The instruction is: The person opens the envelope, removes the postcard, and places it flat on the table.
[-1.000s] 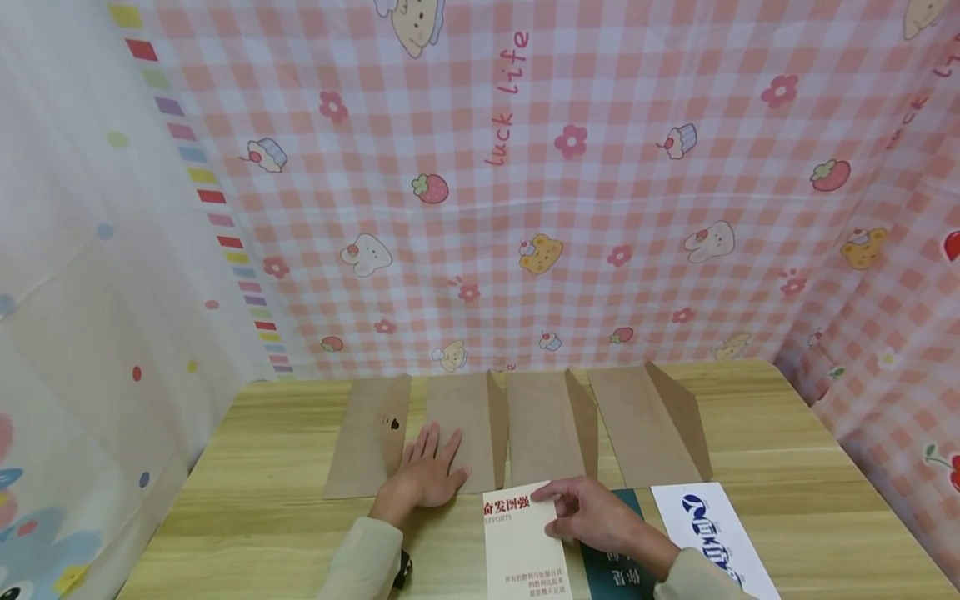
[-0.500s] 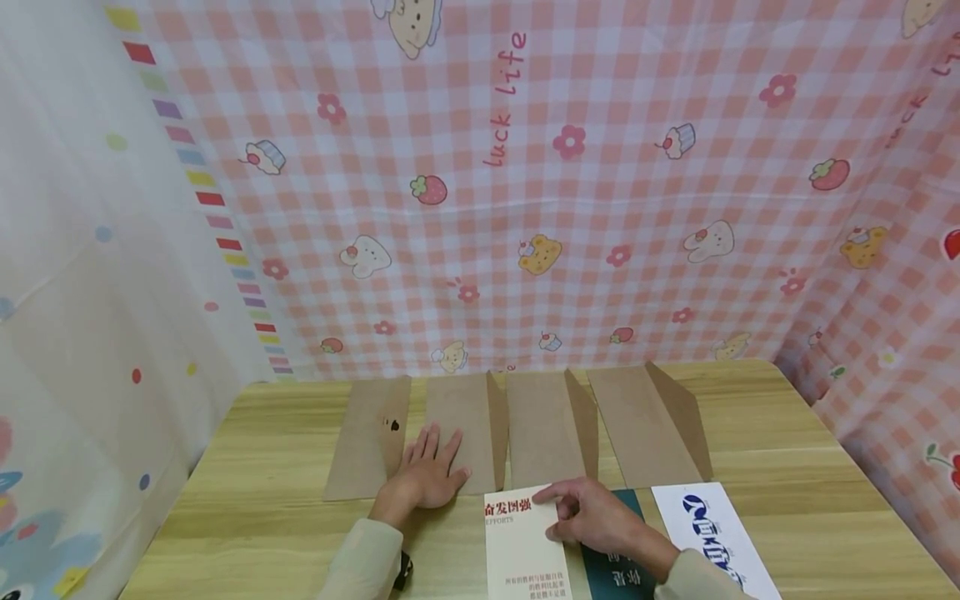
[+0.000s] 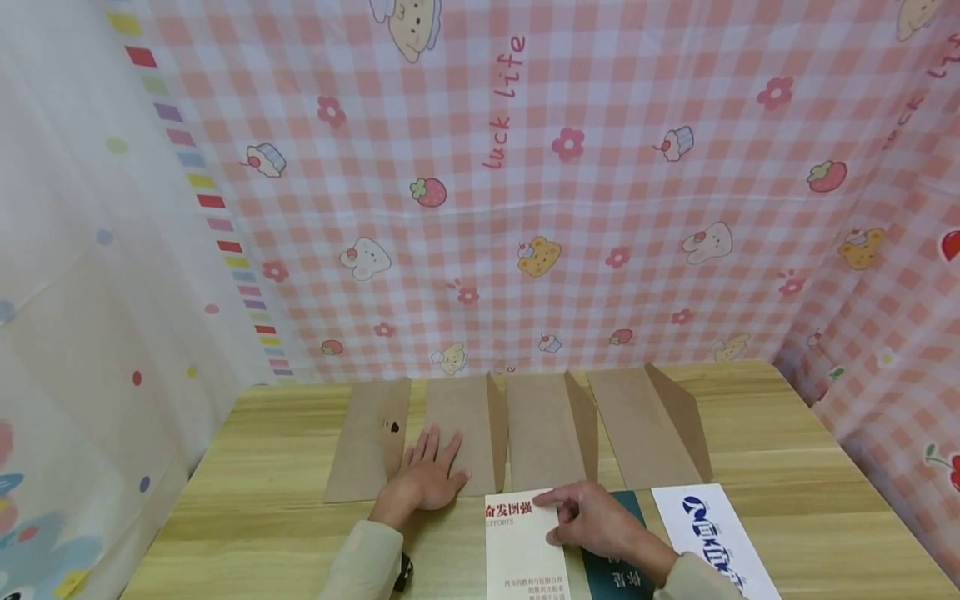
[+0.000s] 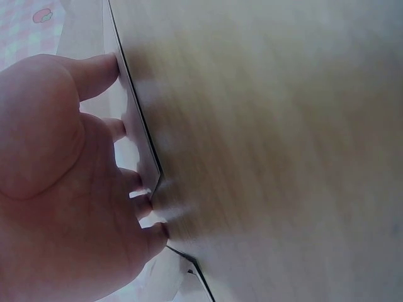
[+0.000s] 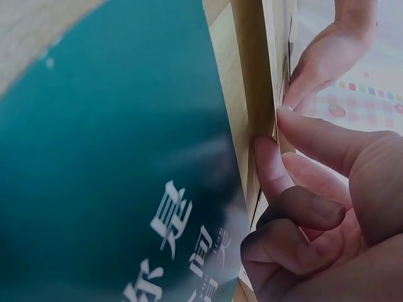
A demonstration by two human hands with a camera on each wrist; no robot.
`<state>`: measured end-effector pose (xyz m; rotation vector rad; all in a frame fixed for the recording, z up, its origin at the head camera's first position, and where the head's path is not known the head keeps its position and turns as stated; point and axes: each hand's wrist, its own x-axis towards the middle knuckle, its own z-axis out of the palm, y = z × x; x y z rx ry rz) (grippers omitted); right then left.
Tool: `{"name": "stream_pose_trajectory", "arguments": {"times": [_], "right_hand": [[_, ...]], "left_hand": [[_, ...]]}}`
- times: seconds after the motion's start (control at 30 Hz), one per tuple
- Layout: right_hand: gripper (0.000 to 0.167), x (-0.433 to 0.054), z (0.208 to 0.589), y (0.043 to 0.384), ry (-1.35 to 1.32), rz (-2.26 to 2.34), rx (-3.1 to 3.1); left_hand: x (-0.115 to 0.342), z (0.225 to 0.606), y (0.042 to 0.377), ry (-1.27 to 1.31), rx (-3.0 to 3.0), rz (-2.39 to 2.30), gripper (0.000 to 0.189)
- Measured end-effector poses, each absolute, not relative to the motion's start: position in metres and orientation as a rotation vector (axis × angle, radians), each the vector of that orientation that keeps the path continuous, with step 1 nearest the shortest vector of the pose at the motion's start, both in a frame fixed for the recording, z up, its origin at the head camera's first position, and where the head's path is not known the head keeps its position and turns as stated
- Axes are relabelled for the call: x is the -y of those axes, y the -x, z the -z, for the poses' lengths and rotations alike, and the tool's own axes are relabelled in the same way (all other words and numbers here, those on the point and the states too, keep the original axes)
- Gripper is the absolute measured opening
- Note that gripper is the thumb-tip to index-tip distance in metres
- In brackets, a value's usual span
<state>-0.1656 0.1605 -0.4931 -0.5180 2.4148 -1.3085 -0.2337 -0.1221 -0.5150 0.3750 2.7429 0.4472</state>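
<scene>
My left hand (image 3: 429,483) lies palm down with fingers spread on the near part of a kraft-paper envelope (image 3: 461,400). In the left wrist view its fingertips press along the envelope's edge. My right hand (image 3: 592,517) pinches a cream card (image 3: 521,546) with red and grey print by its right edge. The right wrist view shows this card edge-on, thumb (image 5: 308,132) on one side, a finger on the other, and the remaining fingers curled. Partly beneath the right hand and forearm is a teal card (image 5: 126,126) with white characters.
More open-flapped brown envelopes stand in the row: one (image 3: 360,442) at left with a small dark mark, two (image 3: 538,433) toward the right. A white card (image 3: 705,525) with blue print lies right of the teal one. Patterned cloth (image 3: 480,208) hangs behind the wooden table (image 3: 247,475).
</scene>
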Motion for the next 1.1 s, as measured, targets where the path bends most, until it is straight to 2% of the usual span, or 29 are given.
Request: {"name": "stream_pose_trajectory", "arguments": {"times": [0.33,0.7,1.1], "right_hand": [[0.043,-0.159,0.492,0.165,0.53,1.317,-2.418],[0.044,-0.158,0.492,0.164,0.506,1.279,-2.445],[0.044,-0.156,0.49,0.162,0.518,1.223,-2.499]], "left_hand": [[0.123,0.52,0.235,-0.368,-2.751,-0.431,0.068],[0.118,0.496,0.224,-0.347,-2.716,-0.47,0.067],[0.117,0.49,0.221,-0.356,-2.715,-0.479,0.066]]}}
